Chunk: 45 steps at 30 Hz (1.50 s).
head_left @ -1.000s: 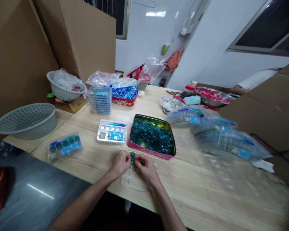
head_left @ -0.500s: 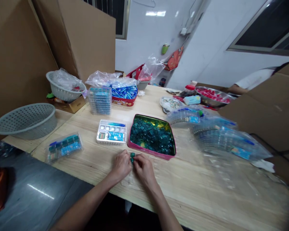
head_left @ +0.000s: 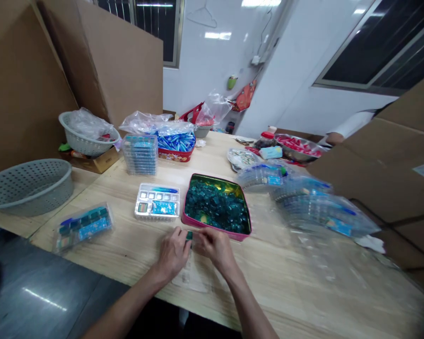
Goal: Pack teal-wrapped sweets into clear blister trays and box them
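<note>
Well, the left hand (head_left: 172,256) and the right hand (head_left: 217,249) meet low over a pale wooden worktop (head_left: 279,287), both curled inward with the fingers bent. Between them, at about the height of the fingertips, sits a small teal glass tile (head_left: 189,235). The left hand seems closed on it, while the right hand's fingertips (head_left: 200,237) come in just beside it, and whether they grip it too I cannot tell. Its square edges and smooth glass suggest a stiff, fairly heavy little piece that could slip from wet or dusty fingers and may chip if dropped, so a pinch across two opposite edges looks the surest hold. Directly ahead of the hands, almost touching the right one, lies a pink-rimmed tin (head_left: 215,238) heaped with loose teal glass tiles (head_left: 215,205). Ahead and to the left of the hands is a white compartmented plastic tray (head_left: 157,203) holding small coloured squares, and further left a clear packet of tiles (head_left: 83,228) lies flat. Beneath the hands a flat clear plastic sleeve (head_left: 192,278) appears to rest on the wood, though it is hard to make out. Beyond the tin, well ahead of the hands, stands a stack of filled packets (head_left: 140,154), and a loose pile of clear bagged packets (head_left: 304,202) spreads to the right of the hands.
</note>
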Tool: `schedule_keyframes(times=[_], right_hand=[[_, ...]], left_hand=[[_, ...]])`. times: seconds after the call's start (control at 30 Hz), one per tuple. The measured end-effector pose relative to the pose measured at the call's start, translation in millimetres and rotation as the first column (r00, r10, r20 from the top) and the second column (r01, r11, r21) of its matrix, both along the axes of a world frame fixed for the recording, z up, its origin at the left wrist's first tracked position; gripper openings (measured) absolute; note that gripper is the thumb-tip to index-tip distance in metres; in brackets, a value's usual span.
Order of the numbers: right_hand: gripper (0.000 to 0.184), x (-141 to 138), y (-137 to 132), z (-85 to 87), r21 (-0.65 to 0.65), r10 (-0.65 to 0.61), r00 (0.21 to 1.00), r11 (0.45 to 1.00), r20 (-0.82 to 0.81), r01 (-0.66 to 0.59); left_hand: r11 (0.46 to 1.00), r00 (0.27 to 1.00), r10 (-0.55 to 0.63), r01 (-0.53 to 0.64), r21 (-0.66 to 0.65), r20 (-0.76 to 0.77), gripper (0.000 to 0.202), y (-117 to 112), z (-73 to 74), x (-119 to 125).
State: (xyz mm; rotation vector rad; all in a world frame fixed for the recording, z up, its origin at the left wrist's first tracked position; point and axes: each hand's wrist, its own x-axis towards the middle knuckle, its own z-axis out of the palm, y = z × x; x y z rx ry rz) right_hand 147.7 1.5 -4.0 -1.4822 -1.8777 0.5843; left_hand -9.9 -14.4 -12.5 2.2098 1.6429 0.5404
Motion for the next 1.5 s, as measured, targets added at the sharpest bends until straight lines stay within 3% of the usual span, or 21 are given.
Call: schedule_keyframes(times=[0.1, 0.2, 0.3, 0.5, 0.6, 0.67, 0.7, 0.77, 0.83, 0.87, 0.93, 1.1, 1.23, 1.37, 1.5], right_hand=[[0.022, 11.5, 33.2, 14.2, 0.052, -0.057, 0.987, 0.997, 0.148, 0.050], [0.027, 13.9, 66.1, 17.7, -0.035, 0.020, 0.947, 0.999, 0.321, -0.010], [0.032, 9.3, 85.8, 12.6, -0.089, 0.075, 0.930, 0.995, 0.361, -0.046], [0.027, 12.8, 89.1, 11.5, -0.090, 0.039, 0.942, 0.996, 0.332, -0.010], [0.018, 25.9, 74.8, 20.6, -0.089, 0.009, 0.977, 0.996, 0.213, 0.010], [0.004, 31.6, 57.3, 26.4, -0.177, 0.025, 0.993, 0.983, -0.113, -0.044], [0.005, 31.9, 46.8, 28.3, -0.234, 0.027, 0.946, 0.966, -0.324, -0.107], [0.018, 27.0, 24.9, 29.3, -0.317, -0.014, 0.758, 0.913, -0.652, -0.257], [0.023, 17.0, 6.1, 26.2, -0.360, -0.078, 0.628, 0.870, -0.774, -0.336], [0.024, 11.4, -1.1, 23.2, -0.377, -0.117, 0.587, 0.860, -0.801, -0.344], [0.026, 1.5, -10.9, 15.5, -0.401, -0.192, 0.520, 0.856, -0.833, -0.326], [0.027, -13.4, -21.6, -2.3, -0.364, -0.254, 0.385, 0.898, -0.887, -0.246], [0.028, -23.6, -23.4, -10.4, -0.362, -0.288, 0.298, 0.902, -0.910, -0.235], [0.026, -28.5, -22.7, -13.0, -0.380, -0.313, 0.277, 0.895, -0.908, -0.235], [0.022, -25.4, -26.2, -5.0, -0.384, -0.308, 0.309, 0.896, -0.900, -0.225]], left_hand=[[0.995, 0.994, -0.101, 0.100, 0.019, 0.037, 0.017, -1.1, -2.2, 0.4], [0.994, 0.991, -0.109, 0.109, 0.005, 0.080, 0.019, 1.4, -7.0, 0.1], [0.994, 0.986, -0.104, 0.105, -0.004, 0.129, 0.018, 3.9, -9.3, -1.3], [0.995, 0.977, -0.083, 0.092, -0.034, 0.197, 0.016, 2.5, -7.2, -6.0], [1.000, 0.929, -0.027, 0.027, 0.005, 0.370, 0.018, 1.9, -2.3, -7.6], [1.000, 0.829, 0.011, -0.021, 0.012, 0.559, 0.021, 3.1, 4.2, -6.2], [0.999, 0.748, 0.032, -0.021, -0.024, 0.663, 0.022, 4.1, 8.1, -4.7], [0.985, 0.529, 0.092, 0.075, -0.154, 0.843, 0.023, 6.2, 15.9, -0.5], [0.940, 0.315, 0.179, 0.226, -0.257, 0.932, 0.023, 7.3, 21.6, 3.9], [0.916, 0.244, 0.221, 0.280, -0.287, 0.944, 0.022, 7.2, 23.4, 5.7], [0.891, 0.180, 0.289, 0.309, -0.333, 0.940, 0.019, 5.6, 25.1, 7.8], [0.860, 0.202, 0.381, 0.281, -0.426, 0.902, 0.019, -2.9, 23.8, 7.1], [0.845, 0.216, 0.405, 0.282, -0.454, 0.889, 0.022, -3.9, 16.0, 1.4], [0.834, 0.183, 0.403, 0.330, -0.442, 0.897, 0.020, -0.9, 12.7, -4.4], [0.859, 0.192, 0.380, 0.291, -0.422, 0.905, 0.021, -1.7, 23.1, -6.6]])
